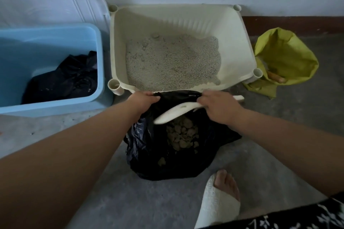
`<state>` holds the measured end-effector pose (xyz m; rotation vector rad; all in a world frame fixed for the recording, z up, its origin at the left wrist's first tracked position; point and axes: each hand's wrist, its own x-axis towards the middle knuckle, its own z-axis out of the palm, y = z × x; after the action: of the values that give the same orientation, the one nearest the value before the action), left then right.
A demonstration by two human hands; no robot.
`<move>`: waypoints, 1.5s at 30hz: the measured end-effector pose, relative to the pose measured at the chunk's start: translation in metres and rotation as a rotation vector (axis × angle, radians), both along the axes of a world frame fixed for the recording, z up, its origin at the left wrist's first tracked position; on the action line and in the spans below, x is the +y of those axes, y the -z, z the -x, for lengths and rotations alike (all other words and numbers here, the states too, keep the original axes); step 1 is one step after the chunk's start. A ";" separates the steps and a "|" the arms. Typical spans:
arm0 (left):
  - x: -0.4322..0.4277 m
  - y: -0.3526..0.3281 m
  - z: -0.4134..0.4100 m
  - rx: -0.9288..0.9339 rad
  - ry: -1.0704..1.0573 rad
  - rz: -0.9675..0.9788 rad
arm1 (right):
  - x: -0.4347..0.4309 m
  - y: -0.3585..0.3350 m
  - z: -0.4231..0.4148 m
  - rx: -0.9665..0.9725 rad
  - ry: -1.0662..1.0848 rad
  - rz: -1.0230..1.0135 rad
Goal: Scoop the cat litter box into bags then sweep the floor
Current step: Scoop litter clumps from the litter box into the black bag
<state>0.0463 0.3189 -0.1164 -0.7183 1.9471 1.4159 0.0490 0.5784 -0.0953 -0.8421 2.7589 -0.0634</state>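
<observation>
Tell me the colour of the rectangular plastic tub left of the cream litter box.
Light blue; the plastic tub shows best in head view.

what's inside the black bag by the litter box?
Litter clumps show through the open mouth of the black bag, which the left hand holds at the rim. The scoop in the right hand covers the clumps' top edge; bag folds hide anything deeper.

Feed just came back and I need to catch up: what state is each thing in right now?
Cream plastic litter box: uncovered, grey litter with clumps inside.
Black plastic bag: open on floor, clumps inside.
White plastic scoop: held across the bag mouth.
Left hand: grips the bag rim.
Right hand: grips the scoop handle.
Blue plastic tub: open, dark bag inside.
Yellow-green sack: open, on floor.
</observation>
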 end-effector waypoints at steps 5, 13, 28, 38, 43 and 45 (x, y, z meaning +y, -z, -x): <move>-0.001 -0.004 0.002 0.003 -0.021 -0.035 | 0.008 -0.027 0.042 -0.242 0.391 0.143; -0.009 -0.001 0.003 -0.026 0.032 -0.016 | -0.014 -0.049 0.105 -0.294 0.521 -0.100; -0.007 -0.001 0.007 -0.058 0.019 -0.091 | -0.123 -0.010 0.146 -0.186 0.512 -0.303; -0.016 0.010 0.008 -0.083 0.056 -0.074 | -0.073 0.013 0.179 -0.040 0.482 -0.133; -0.013 0.009 0.008 -0.102 0.045 -0.075 | -0.075 -0.003 0.199 -0.086 0.386 -0.155; -0.013 0.010 0.008 -0.112 0.040 -0.076 | -0.082 -0.008 0.208 -0.083 0.330 -0.182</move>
<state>0.0382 0.3061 -0.1267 -0.7045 1.8024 1.3876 -0.1592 0.4966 -0.0870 -0.3273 2.7445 0.0882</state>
